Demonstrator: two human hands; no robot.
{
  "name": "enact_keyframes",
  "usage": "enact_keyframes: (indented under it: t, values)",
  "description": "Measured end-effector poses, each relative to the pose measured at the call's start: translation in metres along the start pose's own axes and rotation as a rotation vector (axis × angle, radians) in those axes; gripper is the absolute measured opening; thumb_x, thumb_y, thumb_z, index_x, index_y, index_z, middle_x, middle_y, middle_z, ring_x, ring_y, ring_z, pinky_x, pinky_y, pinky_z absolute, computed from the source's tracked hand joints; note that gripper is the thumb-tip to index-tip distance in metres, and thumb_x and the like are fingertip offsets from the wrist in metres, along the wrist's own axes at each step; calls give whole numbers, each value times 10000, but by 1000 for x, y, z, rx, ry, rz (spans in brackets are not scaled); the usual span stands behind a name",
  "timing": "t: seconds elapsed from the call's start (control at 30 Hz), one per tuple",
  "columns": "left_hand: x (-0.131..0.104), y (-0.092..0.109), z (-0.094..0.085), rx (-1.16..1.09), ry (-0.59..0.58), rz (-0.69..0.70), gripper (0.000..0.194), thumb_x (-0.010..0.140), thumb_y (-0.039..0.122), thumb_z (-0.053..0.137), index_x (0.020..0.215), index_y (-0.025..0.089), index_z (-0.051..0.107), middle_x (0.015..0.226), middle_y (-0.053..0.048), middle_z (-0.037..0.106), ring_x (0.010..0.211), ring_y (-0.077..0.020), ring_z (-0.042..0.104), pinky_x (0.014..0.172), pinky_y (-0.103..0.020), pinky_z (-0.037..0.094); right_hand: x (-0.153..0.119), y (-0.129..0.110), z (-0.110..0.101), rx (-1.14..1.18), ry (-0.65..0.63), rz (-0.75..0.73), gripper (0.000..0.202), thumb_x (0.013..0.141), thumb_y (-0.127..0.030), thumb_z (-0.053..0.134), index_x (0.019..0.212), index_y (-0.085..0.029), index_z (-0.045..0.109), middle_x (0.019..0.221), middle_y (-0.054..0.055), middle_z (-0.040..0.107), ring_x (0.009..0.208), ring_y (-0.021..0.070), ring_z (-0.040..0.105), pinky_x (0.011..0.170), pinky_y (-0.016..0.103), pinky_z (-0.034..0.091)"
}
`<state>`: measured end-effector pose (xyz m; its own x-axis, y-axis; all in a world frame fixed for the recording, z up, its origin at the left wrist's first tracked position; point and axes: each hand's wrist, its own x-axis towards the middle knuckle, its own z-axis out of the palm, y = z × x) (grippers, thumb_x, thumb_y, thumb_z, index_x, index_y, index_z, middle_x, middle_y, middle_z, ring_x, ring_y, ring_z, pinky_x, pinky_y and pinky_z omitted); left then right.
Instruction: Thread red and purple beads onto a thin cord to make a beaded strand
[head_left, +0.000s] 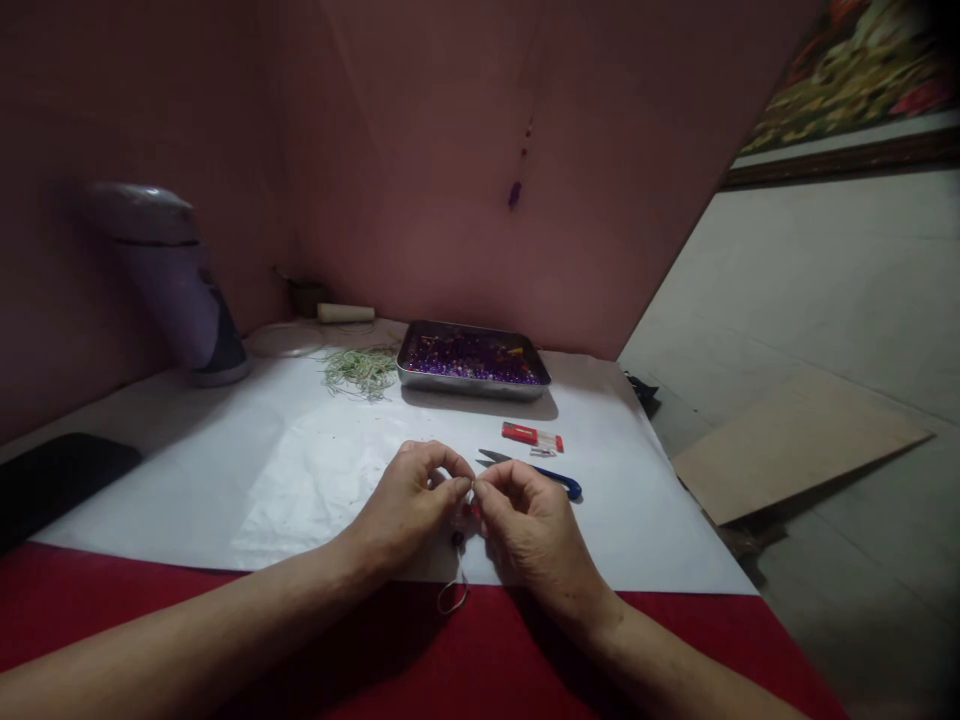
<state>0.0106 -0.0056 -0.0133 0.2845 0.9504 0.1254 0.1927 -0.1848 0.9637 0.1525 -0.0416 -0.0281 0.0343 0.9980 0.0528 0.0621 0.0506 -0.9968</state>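
Observation:
My left hand (420, 495) and my right hand (529, 515) meet over the front of the white sheet, each closed in a pinch, fingertips touching or nearly so. From between them hangs a beaded thread, with a dark purple bead (458, 539) and small red beads (472, 511) on it. Its lower end makes a pale loop (452, 597) over the red cloth. What exactly lies between the fingertips is too small to tell. Just behind my right hand are blue-handled thread snips (571, 487), partly hidden by the fingers.
A metal tray (472, 384) of purple beads stands at the back, beside a heap of pale green threads (361, 371). A red needle case (520, 433) lies nearer. Left are a purple container (176, 290) and a black object (67, 480). A bead strand (514, 194) hangs behind.

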Motion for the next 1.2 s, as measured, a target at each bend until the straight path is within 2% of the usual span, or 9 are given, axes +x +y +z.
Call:
enact_keyframes:
  t: [0.17,0.3,0.43,0.53,0.77,0.93,1.2]
  values:
    - [1,-3,0,-67,-47,-35,56,690,212,592,657,175,619,595,-5,599,554,-150,561,540,-270,458,0,0,0,-24,35,-18,172,827,-335,562,759,-177,549,547,-43,520,433,88,448,417,205,372]
    - [1,-3,0,-56,-57,-46,81,708,231,587,665,168,613,591,-6,603,530,-138,550,527,-258,446,0,-1,-1,-154,66,-102,137,812,-291,572,863,-169,610,699,13,617,578,130,545,527,239,433]
    - [2,-4,1,-50,-53,-43,83,709,239,589,681,165,614,576,-4,602,525,-138,551,528,-256,444,-1,-7,0,-254,40,-130,129,798,-267,573,754,-156,622,740,37,637,665,160,570,622,275,453]
    - [3,-3,1,-52,-55,-41,85,702,238,595,670,161,613,565,-9,606,522,-140,552,524,-256,441,0,-7,1,-246,41,-105,150,794,-273,577,702,-157,604,681,24,624,629,150,550,598,267,441]
    - [3,0,1,-21,-58,-66,98,723,246,580,689,159,610,600,-16,625,537,-139,556,509,-240,425,2,0,1,-63,25,-25,142,781,-278,596,704,-160,581,598,-6,603,528,114,513,508,227,405]
    - [3,-1,1,-8,-64,-45,100,729,245,578,697,160,618,614,-18,635,558,-143,567,535,-242,431,3,-1,1,-42,31,2,139,770,-273,598,691,-167,557,519,-38,549,454,97,477,448,211,384]
    - [2,-1,1,-38,-61,-50,97,730,249,580,711,165,625,606,-13,636,548,-140,563,532,-242,425,2,-6,1,18,16,40,142,742,-281,615,693,-156,570,502,-39,540,426,87,473,425,207,405]
